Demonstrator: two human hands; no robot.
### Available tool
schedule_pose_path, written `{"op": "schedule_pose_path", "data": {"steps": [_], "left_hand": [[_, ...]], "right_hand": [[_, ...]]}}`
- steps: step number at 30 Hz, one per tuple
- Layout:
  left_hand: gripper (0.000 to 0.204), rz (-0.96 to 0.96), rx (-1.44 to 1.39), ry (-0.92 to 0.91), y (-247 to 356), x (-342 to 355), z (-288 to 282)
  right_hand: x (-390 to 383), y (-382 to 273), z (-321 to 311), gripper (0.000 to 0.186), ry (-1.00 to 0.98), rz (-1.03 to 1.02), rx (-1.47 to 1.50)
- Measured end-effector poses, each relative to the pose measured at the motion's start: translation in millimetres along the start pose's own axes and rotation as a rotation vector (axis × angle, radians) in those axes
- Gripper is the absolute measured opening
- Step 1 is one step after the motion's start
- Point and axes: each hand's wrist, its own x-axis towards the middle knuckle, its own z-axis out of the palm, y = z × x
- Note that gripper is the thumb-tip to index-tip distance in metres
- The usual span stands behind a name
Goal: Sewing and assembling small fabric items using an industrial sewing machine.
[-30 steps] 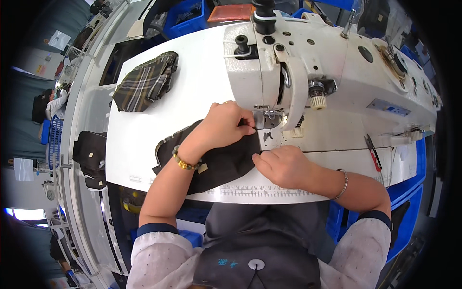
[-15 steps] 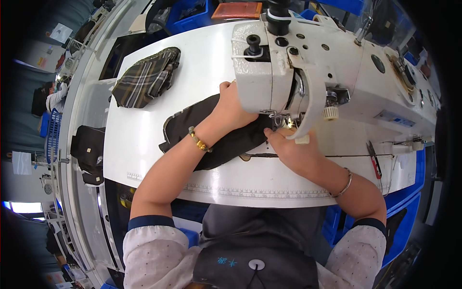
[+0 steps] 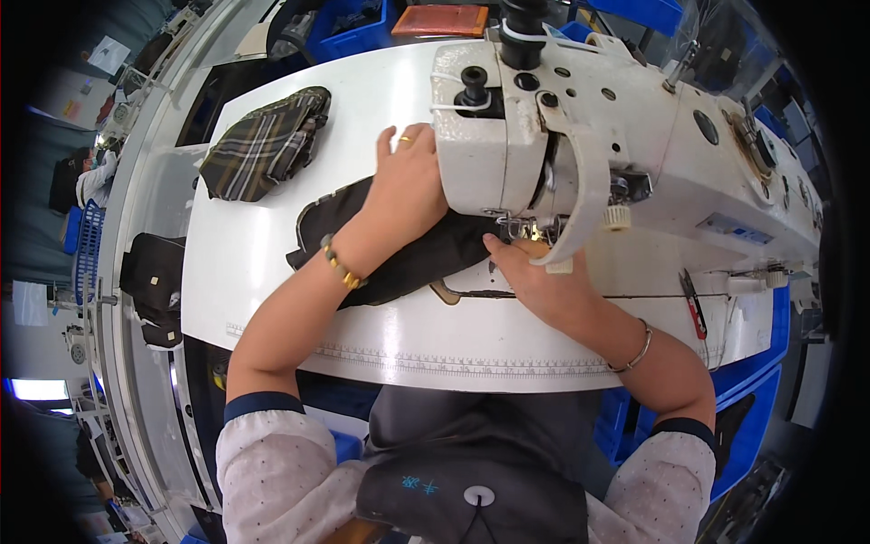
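Note:
A dark fabric piece with a pale edging lies on the white sewing table, partly under the needle area of the white sewing machine. My left hand is spread over its upper part beside the machine head, fingers apart and slightly bent, the tips partly hidden. My right hand holds the fabric's right end by the presser foot, thumb at the edge, other fingers partly behind the machine's guard. A folded plaid fabric piece rests at the upper left. Red-handled snips lie at the right.
A ruler strip runs along the table's front edge. Dark pieces sit off the table's left. Blue bins and an orange tray are behind; more blue bins are at lower right. A person works far left.
My left hand has moved up and left, fingers loosening from their curl. My right hand has moved up to the presser foot. The dark fabric has shifted up, under the machine head.

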Motion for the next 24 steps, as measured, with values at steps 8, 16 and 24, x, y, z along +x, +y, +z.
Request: {"op": "schedule_pose_path", "data": {"steps": [8, 16, 24], "left_hand": [[0.054, 0.199, 0.002, -0.44, 57.6, -39.7, -43.7], [0.062, 0.144, -0.1, -0.536, 56.0, -38.4, -59.8], [0.042, 0.085, 0.073, -0.125, 44.7, -33.4, -34.1]], "right_hand": [[-1.0, 0.8, -1.8, 0.013, -0.04, 0.081, -0.006], [-1.0, -2.2, -2.0, 0.013, -0.224, 0.394, 0.335], [-2.8, -17.1, -4.3, 0.034, -0.045, -0.034, -0.035]]}}
